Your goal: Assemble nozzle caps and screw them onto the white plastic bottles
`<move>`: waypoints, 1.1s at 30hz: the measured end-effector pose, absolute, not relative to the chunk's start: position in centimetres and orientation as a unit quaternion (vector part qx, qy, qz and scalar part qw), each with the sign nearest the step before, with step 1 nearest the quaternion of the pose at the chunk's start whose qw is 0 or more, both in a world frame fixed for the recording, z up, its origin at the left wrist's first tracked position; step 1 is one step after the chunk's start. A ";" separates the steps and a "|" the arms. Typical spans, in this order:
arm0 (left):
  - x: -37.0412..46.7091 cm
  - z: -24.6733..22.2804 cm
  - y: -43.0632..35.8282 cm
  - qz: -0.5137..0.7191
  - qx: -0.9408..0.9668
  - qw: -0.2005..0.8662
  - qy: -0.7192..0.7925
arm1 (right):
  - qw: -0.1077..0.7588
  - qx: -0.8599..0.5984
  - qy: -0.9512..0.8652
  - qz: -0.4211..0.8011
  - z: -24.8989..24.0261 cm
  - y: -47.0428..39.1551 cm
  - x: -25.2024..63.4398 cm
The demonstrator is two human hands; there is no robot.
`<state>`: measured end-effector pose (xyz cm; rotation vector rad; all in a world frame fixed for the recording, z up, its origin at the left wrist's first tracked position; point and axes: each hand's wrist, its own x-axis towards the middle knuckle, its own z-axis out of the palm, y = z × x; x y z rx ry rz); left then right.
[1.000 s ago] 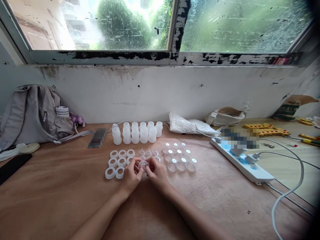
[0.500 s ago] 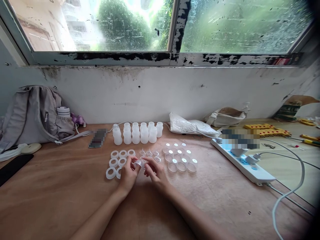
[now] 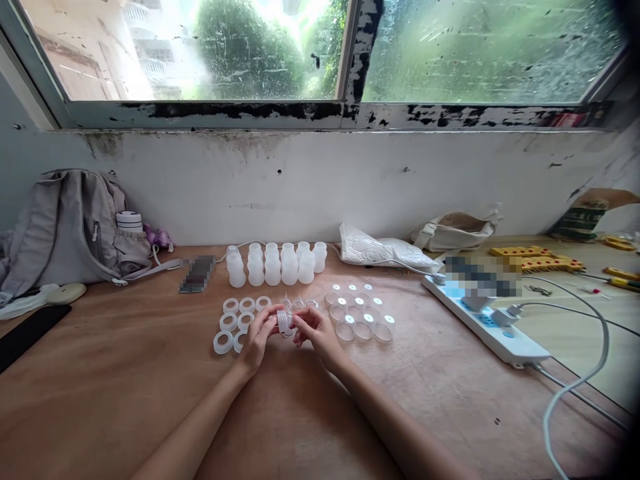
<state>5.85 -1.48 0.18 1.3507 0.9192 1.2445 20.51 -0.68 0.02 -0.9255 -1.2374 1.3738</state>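
My left hand is closed around a translucent ribbed screw ring, tilted on its side above the table. My right hand reaches in from the other side, with thumb and fingertips pinched at the ring's right opening. Whatever sits between those fingertips is small, clear and mostly hidden. Left of the hands lie several white translucent rings in rows. Just behind the hands are clear teats, partly covered by my fingers. Clear round caps with white discs stand in rows to the right.
Several frosted bottles stand upright in rows at the back. A white plastic package lies by the wall. To the right is a power strip with cables; at left are a phone and a grey backpack.
The ring in my left hand has turned so its ribbed side shows. My right fingertips have closed in against its right side; both hands have risen slightly in view.
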 end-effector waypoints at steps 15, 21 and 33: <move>5.7 0.9 -1.4 0.443 0.609 0.463 0.468 | 0.516 -0.409 -0.607 0.445 0.8 -1.1 20.7; 5.8 1.5 -1.4 0.432 0.661 0.400 0.466 | 0.521 -0.426 -0.636 0.377 0.8 -1.2 21.2; 2.0 5.5 7.2 0.252 0.698 0.015 0.670 | 0.560 -0.455 -0.617 0.315 0.2 -0.7 21.6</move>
